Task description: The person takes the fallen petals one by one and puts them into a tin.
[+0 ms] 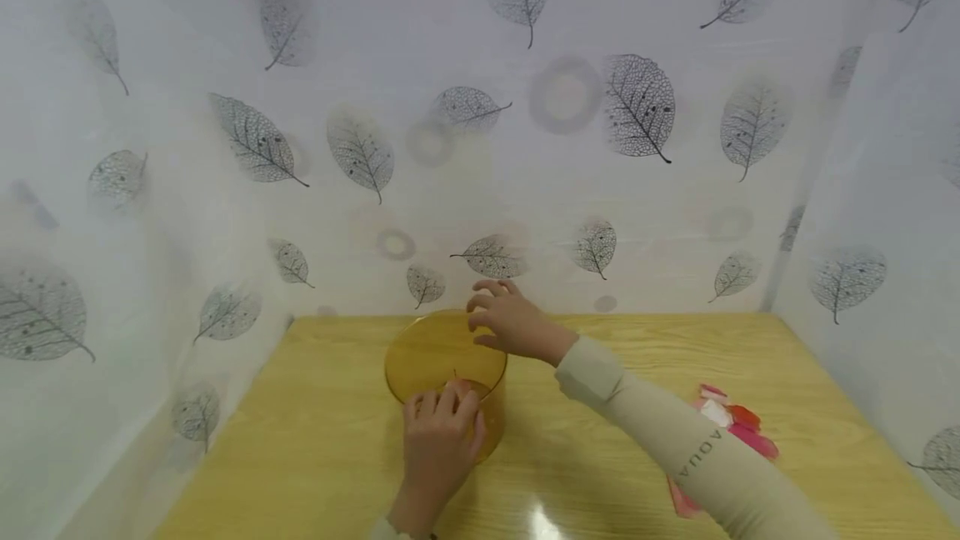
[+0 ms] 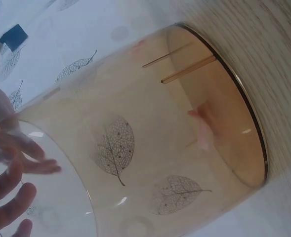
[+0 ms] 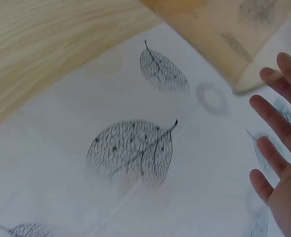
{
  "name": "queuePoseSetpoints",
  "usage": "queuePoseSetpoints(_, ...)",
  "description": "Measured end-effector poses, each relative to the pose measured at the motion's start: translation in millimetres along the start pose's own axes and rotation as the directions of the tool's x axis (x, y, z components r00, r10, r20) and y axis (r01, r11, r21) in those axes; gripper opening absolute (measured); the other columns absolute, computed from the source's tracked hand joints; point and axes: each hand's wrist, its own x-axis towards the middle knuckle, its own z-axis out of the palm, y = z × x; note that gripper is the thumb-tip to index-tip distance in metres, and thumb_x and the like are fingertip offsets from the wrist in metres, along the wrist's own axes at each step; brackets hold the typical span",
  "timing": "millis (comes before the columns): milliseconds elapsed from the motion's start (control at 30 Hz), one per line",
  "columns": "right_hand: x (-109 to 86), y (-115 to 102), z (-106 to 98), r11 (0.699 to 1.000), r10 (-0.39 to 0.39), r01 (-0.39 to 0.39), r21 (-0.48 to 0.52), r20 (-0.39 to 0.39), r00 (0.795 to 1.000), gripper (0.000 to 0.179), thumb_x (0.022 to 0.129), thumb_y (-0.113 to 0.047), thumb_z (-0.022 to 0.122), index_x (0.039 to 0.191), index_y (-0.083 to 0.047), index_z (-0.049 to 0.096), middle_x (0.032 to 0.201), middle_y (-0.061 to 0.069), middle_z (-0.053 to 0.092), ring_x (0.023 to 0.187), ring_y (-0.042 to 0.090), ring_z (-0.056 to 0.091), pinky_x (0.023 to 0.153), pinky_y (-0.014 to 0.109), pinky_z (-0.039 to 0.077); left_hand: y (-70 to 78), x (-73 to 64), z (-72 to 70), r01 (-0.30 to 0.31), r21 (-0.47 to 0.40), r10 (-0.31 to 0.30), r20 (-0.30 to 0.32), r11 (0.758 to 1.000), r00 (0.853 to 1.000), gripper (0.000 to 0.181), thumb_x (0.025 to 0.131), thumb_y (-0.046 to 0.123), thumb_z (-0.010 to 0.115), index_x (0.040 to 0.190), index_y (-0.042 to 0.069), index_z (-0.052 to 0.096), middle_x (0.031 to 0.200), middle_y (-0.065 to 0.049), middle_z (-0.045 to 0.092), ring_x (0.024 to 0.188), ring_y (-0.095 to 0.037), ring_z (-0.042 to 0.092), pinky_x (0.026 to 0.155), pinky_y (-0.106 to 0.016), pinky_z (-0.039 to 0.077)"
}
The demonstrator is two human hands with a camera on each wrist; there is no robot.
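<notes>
An amber, see-through cylindrical vase [image 1: 491,427] stands on the wooden table. In the left wrist view, thin brown sticks [image 2: 187,69] and a small pink piece [image 2: 202,131] show through its wall near the base. My left hand [image 1: 438,440] is at the near rim, fingers loosely bent over the mouth; I see nothing held in it. My right hand [image 1: 513,323] hovers by the far right rim, its fingers spread and bent a little. The right wrist view shows that hand [image 3: 288,173] beside the vase mouth with nothing in the fingers.
Pink, red and white petal-like pieces [image 1: 738,432] lie on the table at the right, partly behind my right sleeve. A pink strip [image 1: 681,500] pokes out below the sleeve. White leaf-printed sheeting [image 1: 480,173] encloses the table [image 1: 300,423] at the back and sides.
</notes>
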Motion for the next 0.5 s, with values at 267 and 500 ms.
queuePoseSetpoints(267,-62.3,24.8,-17.1,0.997,0.082,-0.080,0.023,-0.145,0.986,0.014,0.078,-0.025,0.075,0.088,-0.019,0.069,0.106,0.002,0.065,0.121,0.030,0.048,0.098,0.052,0.036,2.4,-1.1,2.3,0.024,0.025,-0.023,-0.011,0.999,1.000,0.044,0.094,0.041,0.031,0.090,0.009,0.062,0.076,-0.004,0.064,0.065,-0.022,0.058,0.069,-0.040,0.044)
queuePoseSetpoints(500,-117.8,36.8,-10.8,0.993,0.119,-0.120,0.003,-0.148,0.982,0.016,0.073,-0.024,0.078,0.083,-0.018,0.068,0.100,0.003,0.065,0.115,0.031,0.050,0.094,0.053,0.036,5.9,-0.6,6.4,0.071,0.038,-0.068,-0.077,0.997,0.995,0.048,0.094,0.044,0.034,0.089,0.007,0.063,0.076,-0.005,0.067,0.063,-0.022,0.057,0.069,-0.042,0.046)
